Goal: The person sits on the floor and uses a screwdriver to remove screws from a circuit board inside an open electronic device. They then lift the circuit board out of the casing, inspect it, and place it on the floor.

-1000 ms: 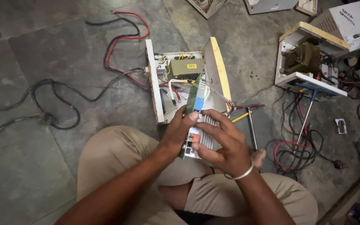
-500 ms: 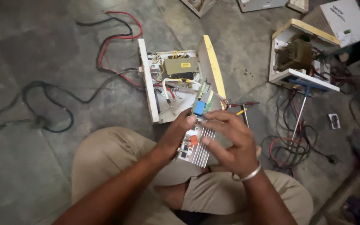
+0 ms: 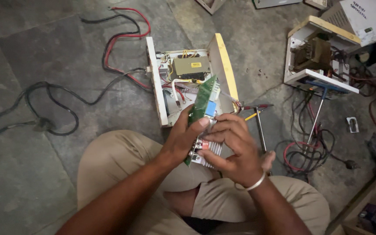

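Both hands, left hand (image 3: 180, 140) and right hand (image 3: 236, 150), clamp a green circuit board with finned metal heatsink (image 3: 202, 104) above the lap, hiding part of the open white metal casing (image 3: 157, 82) (red-black cables (image 3: 118, 43) alongside); the board now tilts more upright.

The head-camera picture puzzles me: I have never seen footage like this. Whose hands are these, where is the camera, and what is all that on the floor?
The camera sits on a person's head and looks down, so you see their own arms and folded legs. The left hand and right hand together hold a green circuit board with a ribbed metal block fixed to it. In front, on the stone floor, lies an opened white box with parts and wires inside. Red and black cables trail to its left. Screwdrivers lie to the right, near a second opened box.
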